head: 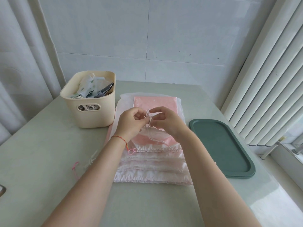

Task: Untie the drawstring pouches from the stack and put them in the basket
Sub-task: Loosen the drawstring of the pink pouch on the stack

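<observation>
Both hands are held up over the middle of the stack of pouches (152,163), which is laid flat on the table (41,145), ruffled drawstring ends toward the person. The white drawstring (150,126) of the top pouch (147,136) is pinched btwn the fingertips of the left hand (131,122) and the right hand (165,120), so both are clamped on the cord, w/ the knot bit held right btwn them. The rest of the cord is hung down from the fingers to the gathered mouth of the top pouch, just below the hands. A red string bracelet (119,138) is worn on the left wrist.

The cream basket (91,110) is set to the left of the stack, just beside its far corner and a little left of the left hand. A few pouches are already dropped in there, incl. a white one w/ a green print (86,86). A dark green tray (221,146) is parked on the right side, near the stack but not touching, close to the right forearm. A pink loop of cord (132,151) is seen at the stack's left edge, and loose pink and white cord ends (85,163) are left on the table under the left forearm.
</observation>
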`<state>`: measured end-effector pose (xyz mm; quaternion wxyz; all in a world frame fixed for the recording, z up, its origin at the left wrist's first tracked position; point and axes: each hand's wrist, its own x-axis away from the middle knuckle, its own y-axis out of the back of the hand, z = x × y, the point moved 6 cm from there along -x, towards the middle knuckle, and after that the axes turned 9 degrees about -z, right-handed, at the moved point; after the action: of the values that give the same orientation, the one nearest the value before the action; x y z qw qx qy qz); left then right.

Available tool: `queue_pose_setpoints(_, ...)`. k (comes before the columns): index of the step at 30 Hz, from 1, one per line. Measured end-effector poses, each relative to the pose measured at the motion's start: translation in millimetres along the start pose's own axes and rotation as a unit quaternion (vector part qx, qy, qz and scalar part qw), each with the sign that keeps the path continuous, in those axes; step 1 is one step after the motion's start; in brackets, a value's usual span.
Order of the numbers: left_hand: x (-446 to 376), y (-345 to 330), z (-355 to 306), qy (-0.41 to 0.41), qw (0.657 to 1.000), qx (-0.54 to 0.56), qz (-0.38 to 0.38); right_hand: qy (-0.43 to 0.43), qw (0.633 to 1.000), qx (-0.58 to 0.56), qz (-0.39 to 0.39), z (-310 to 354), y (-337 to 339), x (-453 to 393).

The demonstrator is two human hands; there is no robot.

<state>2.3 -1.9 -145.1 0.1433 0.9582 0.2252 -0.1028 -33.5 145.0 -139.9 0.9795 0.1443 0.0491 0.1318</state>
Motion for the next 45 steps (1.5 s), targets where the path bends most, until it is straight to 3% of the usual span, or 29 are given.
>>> queue_pose_setpoints(4, 1, 1, 3, 0.025, 0.999, 0.027, 0.025, -0.001, 0.999, 0.030, -0.025, 3, 5, 0)
queue_pose_setpoints(6, 1, 0, 5, 0.041, 0.998, 0.038, 0.028, 0.011, 0.994, 0.097, -0.048, 5, 9, -1)
queue_pose_setpoints(9, 1, 0, 7, 0.063, 0.997, 0.051, 0.014, 0.034, 0.971, 0.209, -0.115, 5, 21, -5)
queue_pose_setpoints(12, 0, 2, 8, 0.085, 0.994, 0.075, -0.005, 0.023, 0.955, 0.222, -0.193, 4, 38, -9)
queue_pose_setpoints(14, 0, 1, 9, 0.104, 0.990, 0.097, -0.004, -0.009, 0.968, 0.150, -0.203, 2, 42, -10)
queue_pose_setpoints(17, -1, 1, 11, 0.115, 0.988, 0.106, -0.004, -0.082, 0.975, -0.145, -0.148, 2, 30, -4)
queue_pose_setpoints(20, -2, 2, 16, 0.124, 0.989, 0.079, -0.020, -0.102, 0.915, -0.384, -0.064, 7, 14, -1)
queue_pose_setpoints(23, -8, 18, 26, 0.118, 0.988, 0.006, -0.096, -0.108, 0.859, -0.497, -0.061, 11, 12, 0)
queue_pose_setpoints(24, -10, 25, 29, 0.119, 0.985, -0.008, -0.124, -0.115, 0.863, -0.486, -0.075, 9, 14, 1)
queue_pose_setpoints(26, -12, 33, 34, 0.124, 0.982, -0.017, -0.142, -0.120, 0.908, -0.387, -0.106, 2, 17, 1)
queue_pose_setpoints(29, -11, 28, 35, 0.132, 0.985, -0.013, -0.115, -0.077, 0.978, -0.167, -0.099, 5, 14, 3)
queue_pose_setpoints(31, -10, 26, 34, 0.135, 0.984, -0.001, -0.114, -0.039, 0.996, -0.015, -0.077, 11, 11, 5)
queue_pose_setpoints(34, -10, 25, 27, 0.128, 0.985, 0.039, -0.112, 0.043, 0.969, 0.240, -0.029, 16, 7, 6)
queue_pose_setpoints(37, -4, 16, 5, 0.124, 0.975, 0.176, -0.054, 0.063, 0.933, 0.354, -0.009, 11, 5, 5)
queue_pose_setpoints(39, 4, 6, -14, 0.157, 0.920, 0.354, 0.062, 0.068, 0.923, 0.376, -0.038, 11, 8, 4)
queue_pose_setpoints(40, 8, 4, -23, 0.174, 0.890, 0.405, 0.116, 0.073, 0.919, 0.383, -0.055, 12, 9, 3)
queue_pose_setpoints(41, 10, 4, -29, 0.177, 0.884, 0.405, 0.150, 0.078, 0.916, 0.387, -0.070, 14, 11, 3)
queue_pose_setpoints(43, 8, 5, -29, 0.152, 0.925, 0.317, 0.145, 0.083, 0.915, 0.385, -0.088, 16, 14, 2)
queue_pose_setpoints(45, 2, 9, -19, 0.131, 0.971, 0.192, 0.063, 0.088, 0.916, 0.380, -0.091, 18, 14, 2)
